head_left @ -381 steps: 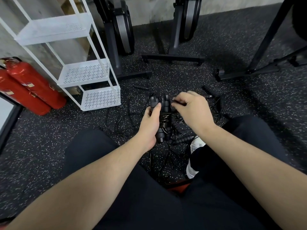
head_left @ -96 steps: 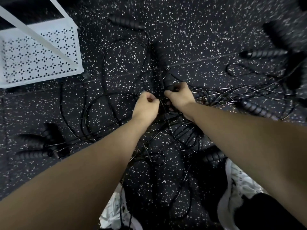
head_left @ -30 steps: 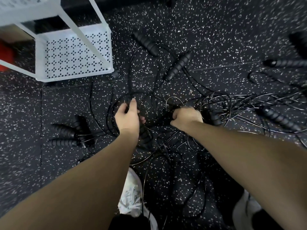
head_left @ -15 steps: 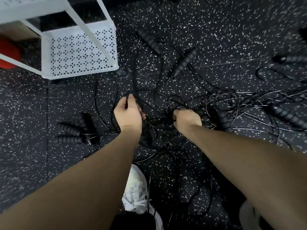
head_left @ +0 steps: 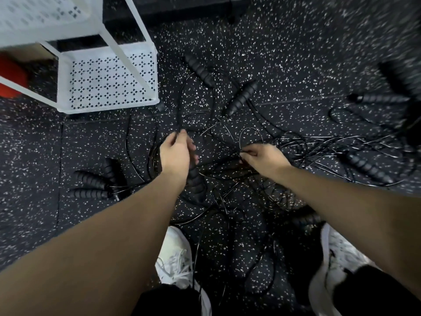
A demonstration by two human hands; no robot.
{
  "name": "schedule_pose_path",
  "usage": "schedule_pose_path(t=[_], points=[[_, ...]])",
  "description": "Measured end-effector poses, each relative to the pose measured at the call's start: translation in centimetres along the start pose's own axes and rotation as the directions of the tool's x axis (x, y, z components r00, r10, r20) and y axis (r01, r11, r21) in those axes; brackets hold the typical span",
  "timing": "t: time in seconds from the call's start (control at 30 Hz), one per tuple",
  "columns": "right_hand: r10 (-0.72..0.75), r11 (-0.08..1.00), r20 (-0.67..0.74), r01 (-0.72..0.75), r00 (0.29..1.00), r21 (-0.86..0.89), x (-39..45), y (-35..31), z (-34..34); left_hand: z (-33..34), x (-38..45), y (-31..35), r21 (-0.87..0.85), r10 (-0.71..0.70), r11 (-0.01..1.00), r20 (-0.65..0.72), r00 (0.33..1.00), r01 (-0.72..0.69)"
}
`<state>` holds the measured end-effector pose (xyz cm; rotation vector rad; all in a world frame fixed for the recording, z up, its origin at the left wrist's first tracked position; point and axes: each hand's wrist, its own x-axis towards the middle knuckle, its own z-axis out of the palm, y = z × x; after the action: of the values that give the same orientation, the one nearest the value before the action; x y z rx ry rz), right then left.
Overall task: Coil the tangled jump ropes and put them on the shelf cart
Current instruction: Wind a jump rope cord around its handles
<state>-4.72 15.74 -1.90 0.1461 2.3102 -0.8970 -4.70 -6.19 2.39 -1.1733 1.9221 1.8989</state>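
Note:
A tangle of thin black jump ropes (head_left: pixel 230 179) spreads over the speckled floor between my arms. My left hand (head_left: pixel 176 153) pinches a strand of black rope at its fingertips and also holds a ribbed handle below the palm. My right hand (head_left: pixel 262 157) pinches a small loop of rope in the middle of the tangle. Two loose ribbed handles (head_left: pixel 241 96) lie beyond my hands. A coiled bundle of handles (head_left: pixel 98 183) lies to the left. The white shelf cart (head_left: pixel 107 76) stands at the upper left, its perforated lower tray bare.
More ribbed handles (head_left: pixel 366 167) and thin cords trail to the right. My white shoes (head_left: pixel 175 258) stand in the ropes at the bottom. A red cylinder (head_left: pixel 11 78) shows behind the cart. Dark equipment (head_left: pixel 401 76) blurs at the upper right.
My hands have drawn apart, the left one lifting a strand away from the tangle while the right pinches a loop. The view has shifted slightly toward the cart.

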Motion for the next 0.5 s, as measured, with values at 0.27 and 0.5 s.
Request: schedule_pose_path(t=[0.27, 0.5], points=[[0.044, 0.87, 0.12, -0.097, 0.992, 0.484, -5.2, -2.0, -6.6, 1.6, -5.5, 2.2, 0.336, -0.27, 0.934, 0.431, 0.861, 0.125], [-0.007, 0.855, 0.218, -0.107, 0.976, 0.508, -9.6, -2.0, -9.7, 4.9, -10.7, 2.2, 0.316, -0.354, 0.922, 0.452, 0.819, 0.224]])
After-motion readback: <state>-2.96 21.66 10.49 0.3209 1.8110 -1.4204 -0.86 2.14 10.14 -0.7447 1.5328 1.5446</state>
